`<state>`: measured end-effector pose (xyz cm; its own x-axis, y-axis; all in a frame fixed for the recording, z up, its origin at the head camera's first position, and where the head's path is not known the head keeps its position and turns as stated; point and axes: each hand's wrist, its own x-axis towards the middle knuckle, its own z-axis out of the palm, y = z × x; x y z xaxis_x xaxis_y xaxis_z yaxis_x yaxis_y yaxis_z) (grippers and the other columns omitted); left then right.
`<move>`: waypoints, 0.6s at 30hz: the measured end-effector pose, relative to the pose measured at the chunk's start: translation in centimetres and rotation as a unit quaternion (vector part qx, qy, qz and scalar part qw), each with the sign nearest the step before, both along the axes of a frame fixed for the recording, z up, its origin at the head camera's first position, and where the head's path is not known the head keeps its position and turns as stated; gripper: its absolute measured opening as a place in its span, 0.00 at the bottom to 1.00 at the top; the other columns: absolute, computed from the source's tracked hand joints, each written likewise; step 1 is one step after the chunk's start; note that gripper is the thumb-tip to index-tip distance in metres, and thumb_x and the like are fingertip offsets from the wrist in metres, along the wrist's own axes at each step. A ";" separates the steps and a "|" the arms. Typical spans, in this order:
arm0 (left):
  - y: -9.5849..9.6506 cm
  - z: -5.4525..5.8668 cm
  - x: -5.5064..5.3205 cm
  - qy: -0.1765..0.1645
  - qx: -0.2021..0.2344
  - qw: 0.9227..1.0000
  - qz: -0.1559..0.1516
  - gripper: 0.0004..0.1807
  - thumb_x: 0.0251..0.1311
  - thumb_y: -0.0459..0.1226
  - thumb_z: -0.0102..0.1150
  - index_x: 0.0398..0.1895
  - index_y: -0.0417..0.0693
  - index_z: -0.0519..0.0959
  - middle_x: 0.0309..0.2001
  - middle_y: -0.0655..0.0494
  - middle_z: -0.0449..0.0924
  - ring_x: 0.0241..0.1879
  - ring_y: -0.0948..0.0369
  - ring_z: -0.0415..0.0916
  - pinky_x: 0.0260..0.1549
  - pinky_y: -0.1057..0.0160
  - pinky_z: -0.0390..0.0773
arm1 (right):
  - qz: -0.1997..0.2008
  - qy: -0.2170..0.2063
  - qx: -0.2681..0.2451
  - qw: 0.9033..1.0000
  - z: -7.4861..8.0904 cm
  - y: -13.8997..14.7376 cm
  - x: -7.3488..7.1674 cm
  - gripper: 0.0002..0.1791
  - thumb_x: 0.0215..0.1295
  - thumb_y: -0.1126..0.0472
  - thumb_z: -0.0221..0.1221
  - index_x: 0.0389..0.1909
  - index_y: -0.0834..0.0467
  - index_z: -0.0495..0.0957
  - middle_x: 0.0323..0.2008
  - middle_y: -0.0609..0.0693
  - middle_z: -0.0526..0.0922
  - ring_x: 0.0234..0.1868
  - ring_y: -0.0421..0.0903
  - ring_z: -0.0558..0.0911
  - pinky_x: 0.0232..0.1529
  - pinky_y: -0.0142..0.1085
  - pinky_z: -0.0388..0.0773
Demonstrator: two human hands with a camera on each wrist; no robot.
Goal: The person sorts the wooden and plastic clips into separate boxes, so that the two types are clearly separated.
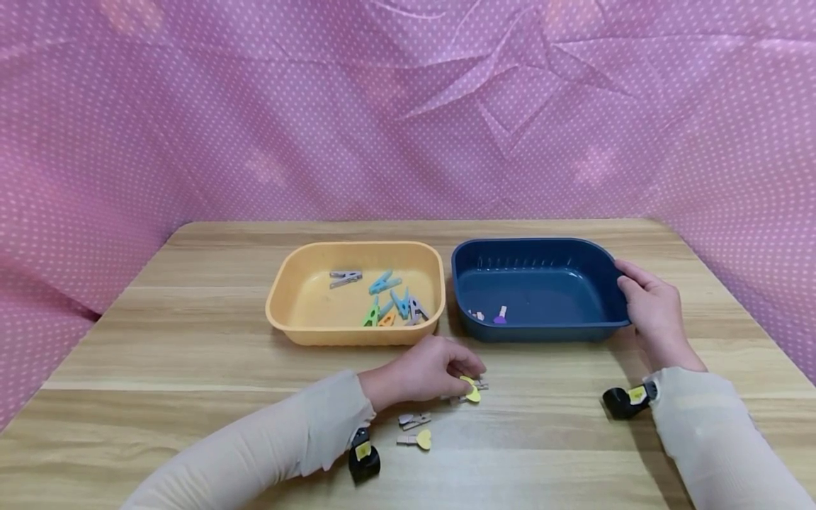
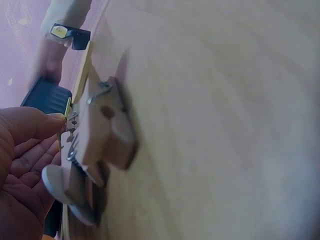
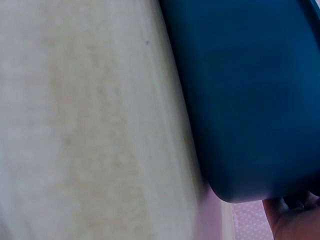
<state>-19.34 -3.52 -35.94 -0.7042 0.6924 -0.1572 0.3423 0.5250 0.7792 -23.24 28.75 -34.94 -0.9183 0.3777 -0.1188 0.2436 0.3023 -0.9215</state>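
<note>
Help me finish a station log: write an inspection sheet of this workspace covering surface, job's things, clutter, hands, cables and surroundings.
Surface: pale wood-grain table.
Job's things: yellow rectangular plastic basin holding multicoloured plastic clips; blue rectangular plastic basin beside it, holding a small purple-ended clip and pale pieces too small to identify; small wooden spring clips on the table in front, including one with a yellow heart.
Clutter: nothing seen beyond these.
Hands: left hand pinches another yellow-heart clip; right hand grips the blue basin's right rim.
Cables: nothing seen.
Surroundings: pink polka-dot fabric behind and beside the table.
</note>
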 end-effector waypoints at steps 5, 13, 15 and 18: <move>0.0 0.1 0.0 -0.005 0.003 1.000 0.006 0.13 0.52 0.32 0.64 0.43 0.48 0.83 0.38 0.63 0.83 0.34 0.73 0.75 0.38 0.77 0.76 | 0.004 0.000 -0.019 1.000 0.0 0.1 0.0 0.25 0.70 0.52 0.44 0.67 0.48 0.62 0.69 0.49 0.57 0.65 0.41 0.61 0.55 0.23 0.69; 0.0 0.2 0.1 -0.007 0.022 1.000 0.014 0.13 0.52 0.31 0.64 0.43 0.47 0.83 0.39 0.62 0.83 0.35 0.73 0.76 0.38 0.77 0.76 | 0.000 0.002 -0.019 1.000 -0.1 0.1 -0.1 0.25 0.70 0.53 0.44 0.67 0.49 0.62 0.69 0.49 0.57 0.66 0.40 0.60 0.60 0.27 0.65; 0.0 0.3 0.1 -0.001 0.027 0.999 0.020 0.14 0.52 0.31 0.64 0.44 0.46 0.83 0.39 0.61 0.83 0.35 0.73 0.76 0.38 0.77 0.76 | -0.001 0.003 -0.025 1.000 0.0 0.0 -0.1 0.25 0.70 0.53 0.44 0.67 0.49 0.62 0.69 0.49 0.57 0.66 0.40 0.60 0.59 0.26 0.66; -0.1 0.6 0.1 0.008 0.031 0.999 0.031 0.14 0.53 0.32 0.64 0.44 0.47 0.82 0.39 0.61 0.84 0.35 0.73 0.76 0.38 0.76 0.76 | -0.005 0.003 -0.048 0.999 0.0 0.0 -0.1 0.25 0.69 0.54 0.45 0.67 0.49 0.63 0.69 0.48 0.57 0.66 0.39 0.59 0.59 0.25 0.65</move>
<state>-19.22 -3.58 -35.33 -0.7486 0.6549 -0.1032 0.3231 0.4964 0.8057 -23.34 28.79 -34.94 -0.9152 0.3744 -0.1490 0.2401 0.2096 -0.9479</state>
